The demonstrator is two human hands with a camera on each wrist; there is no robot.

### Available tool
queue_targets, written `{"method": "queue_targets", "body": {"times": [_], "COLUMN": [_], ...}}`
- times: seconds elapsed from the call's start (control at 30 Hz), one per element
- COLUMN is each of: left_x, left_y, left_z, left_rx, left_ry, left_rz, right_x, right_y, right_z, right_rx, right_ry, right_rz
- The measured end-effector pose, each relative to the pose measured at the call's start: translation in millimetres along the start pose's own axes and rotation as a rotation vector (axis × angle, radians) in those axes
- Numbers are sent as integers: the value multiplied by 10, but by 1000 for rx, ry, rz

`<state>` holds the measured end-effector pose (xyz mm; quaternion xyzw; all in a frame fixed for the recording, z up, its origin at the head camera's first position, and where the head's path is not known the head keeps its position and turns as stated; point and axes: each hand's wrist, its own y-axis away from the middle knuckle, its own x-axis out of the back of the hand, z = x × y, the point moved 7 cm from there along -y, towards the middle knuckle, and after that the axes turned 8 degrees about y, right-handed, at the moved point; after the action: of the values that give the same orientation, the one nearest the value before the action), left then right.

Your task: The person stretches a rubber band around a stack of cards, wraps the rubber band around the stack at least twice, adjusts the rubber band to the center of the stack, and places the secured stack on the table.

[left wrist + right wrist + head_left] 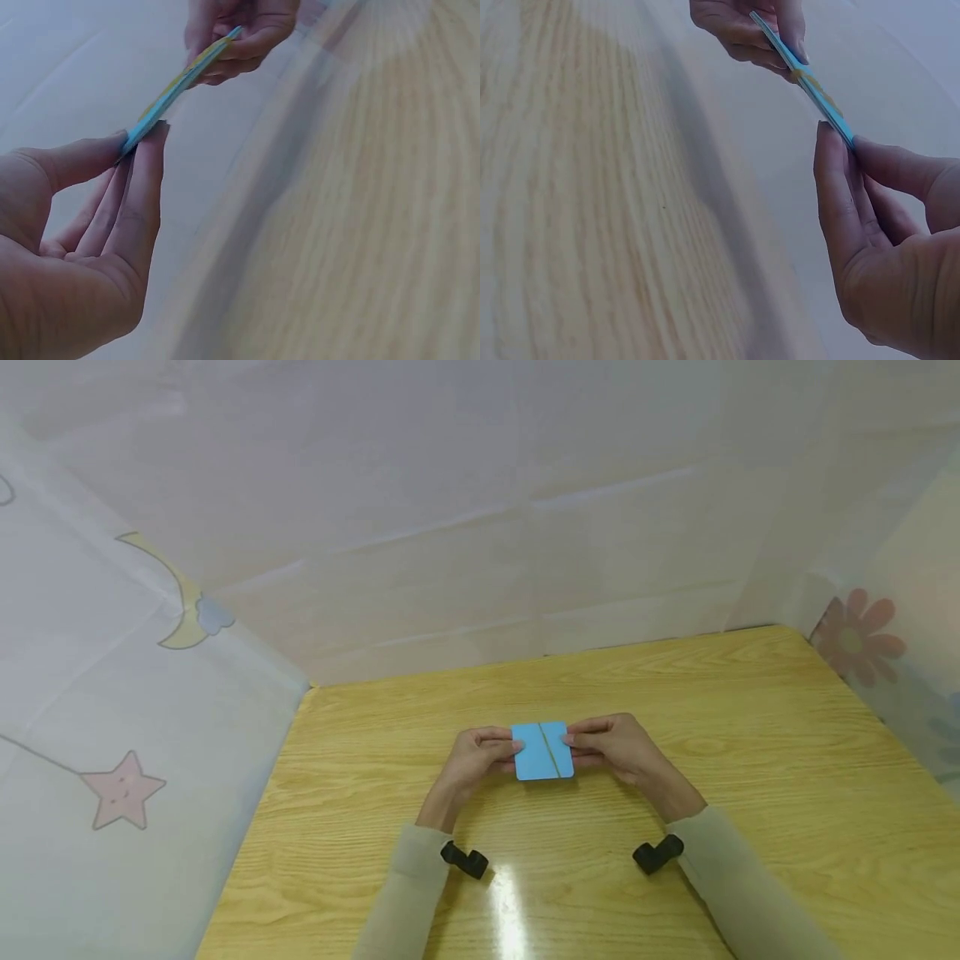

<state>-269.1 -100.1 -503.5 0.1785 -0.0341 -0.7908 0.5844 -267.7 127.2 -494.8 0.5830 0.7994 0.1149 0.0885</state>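
Observation:
A thin stack of light blue square cards (pixel 531 762) with rounded corners is held up over the table between both hands. Round it runs a yellowish-brown rubber band (pixel 550 750), slanting across the blue face right of the middle. My left hand (pixel 467 763) pinches the left edge, thumb in front and fingers behind. On the opposite edge, my right hand (pixel 627 748) pinches the stack the same way. Seen almost edge-on in the right wrist view, the cards (pixel 780 46) show pale layered sides, with the band (pixel 826 96) rising slightly off the face.
The wood-grain table (pixel 360 793) spreads beneath both forearms. Pale cloth walls (pixel 450 543) with printed shapes stand behind it and at both sides. A small black device (pixel 467 860) is strapped to the left wrist, and another black device (pixel 657 853) to the right.

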Motion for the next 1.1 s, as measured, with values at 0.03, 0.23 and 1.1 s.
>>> {"method": "queue_targets", "body": {"times": [0.03, 0.23, 1.1], "left_x": [-14, -184, -1049], "left_y": [2, -21, 83], "left_z": [-22, -123, -583], "left_rx": [3, -4, -11], "left_ry": [2, 91, 541], "left_rz": [4, -24, 85], "right_x": [19, 121, 196], "right_y": [0, 13, 117], "right_z": [-6, -61, -177], "right_rx": [7, 27, 64], "right_ry": [13, 45, -59], "right_rz": [12, 70, 117]}}
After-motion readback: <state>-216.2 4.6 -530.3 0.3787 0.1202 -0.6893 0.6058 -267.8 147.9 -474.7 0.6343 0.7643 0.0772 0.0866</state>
